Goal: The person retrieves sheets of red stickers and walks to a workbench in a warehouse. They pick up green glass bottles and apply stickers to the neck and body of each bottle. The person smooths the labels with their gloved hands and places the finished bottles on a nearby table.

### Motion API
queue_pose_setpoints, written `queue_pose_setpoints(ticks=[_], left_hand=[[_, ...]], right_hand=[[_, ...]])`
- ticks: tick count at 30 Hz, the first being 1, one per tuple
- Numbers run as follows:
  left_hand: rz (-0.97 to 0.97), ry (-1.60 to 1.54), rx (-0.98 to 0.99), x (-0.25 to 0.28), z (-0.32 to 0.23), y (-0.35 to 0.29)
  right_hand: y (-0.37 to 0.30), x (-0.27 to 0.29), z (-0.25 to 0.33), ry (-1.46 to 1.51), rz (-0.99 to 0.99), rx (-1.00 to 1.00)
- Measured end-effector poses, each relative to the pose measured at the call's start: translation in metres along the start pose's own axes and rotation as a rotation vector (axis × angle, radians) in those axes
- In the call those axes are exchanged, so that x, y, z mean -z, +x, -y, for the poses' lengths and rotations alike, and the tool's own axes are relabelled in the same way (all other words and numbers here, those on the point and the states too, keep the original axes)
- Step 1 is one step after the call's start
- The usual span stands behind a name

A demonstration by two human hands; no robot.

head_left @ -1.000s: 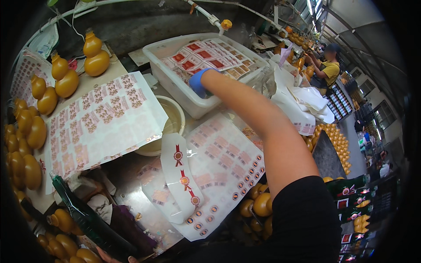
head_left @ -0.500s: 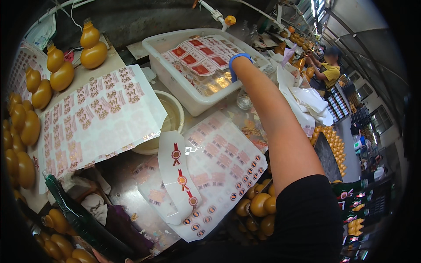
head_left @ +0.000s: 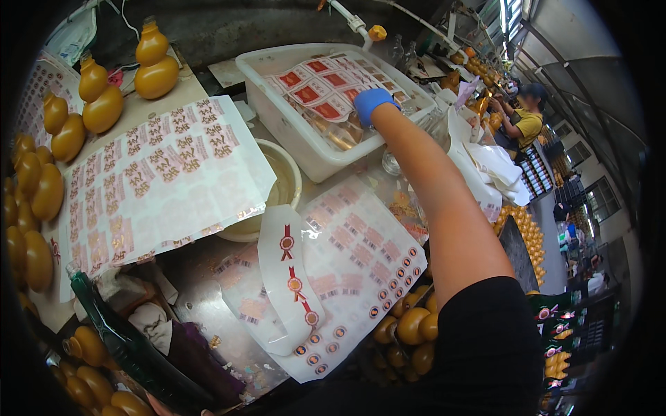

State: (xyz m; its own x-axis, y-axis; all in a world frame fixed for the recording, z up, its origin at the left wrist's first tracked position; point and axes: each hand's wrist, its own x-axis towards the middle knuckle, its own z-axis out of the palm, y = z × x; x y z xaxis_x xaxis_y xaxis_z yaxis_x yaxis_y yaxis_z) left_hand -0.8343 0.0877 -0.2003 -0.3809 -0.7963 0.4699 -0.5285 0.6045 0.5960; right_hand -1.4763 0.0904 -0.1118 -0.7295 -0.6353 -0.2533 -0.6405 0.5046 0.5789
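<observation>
My right hand point(head_left: 374, 106), in a blue glove, reaches into a white plastic tub point(head_left: 267, 114) at the far middle. Its fingers are hidden beyond the glove's back, beside a sheet of red and white labels point(head_left: 316, 87) lying in the tub. At the lower left edge, slivers of my left hand point(head_left: 158, 405) show around the base of a dark green glass bottle point(head_left: 128, 340), which it holds tilted, neck pointing up and left. Between my arms lies a curved white strip point(head_left: 291, 284) bearing red rosette stickers, on top of a translucent label sheet point(head_left: 368, 249).
A large label sheet point(head_left: 159, 166) overlaps a round basin point(head_left: 291, 184). Amber gourd-shaped bottles point(head_left: 156, 69) stand along the left, with more point(head_left: 413, 326) below my right arm. A pipe with a yellow tap point(head_left: 377, 32) hangs behind the tub. A co-worker point(head_left: 527, 118) works at far right.
My right hand has turned and drawn slightly back in the tub, so more of the blue glove shows. The view has shifted slightly; the green bottle stays in about the same place.
</observation>
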Motion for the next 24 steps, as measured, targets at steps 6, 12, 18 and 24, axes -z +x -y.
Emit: queue_pose_setpoints(ticks=[6, 12, 18, 24], left_hand=[[-0.032, 0.034, -0.071, -0.001, 0.003, 0.001], [0.014, -0.063, 0.003, 0.000, 0.003, 0.001], [0.046, -0.024, 0.107, 0.006, 0.000, -0.003], [0.036, -0.109, 0.013, 0.005, -0.002, 0.000]], right_hand=[[0.001, 0.003, -0.021, 0.070, -0.252, -0.031], [-0.026, 0.045, -0.046, 0.147, -0.380, -0.099], [-0.071, 0.105, -0.076, 0.374, -0.465, -0.139], [-0.052, 0.016, -0.087, 0.583, -0.221, 0.090]])
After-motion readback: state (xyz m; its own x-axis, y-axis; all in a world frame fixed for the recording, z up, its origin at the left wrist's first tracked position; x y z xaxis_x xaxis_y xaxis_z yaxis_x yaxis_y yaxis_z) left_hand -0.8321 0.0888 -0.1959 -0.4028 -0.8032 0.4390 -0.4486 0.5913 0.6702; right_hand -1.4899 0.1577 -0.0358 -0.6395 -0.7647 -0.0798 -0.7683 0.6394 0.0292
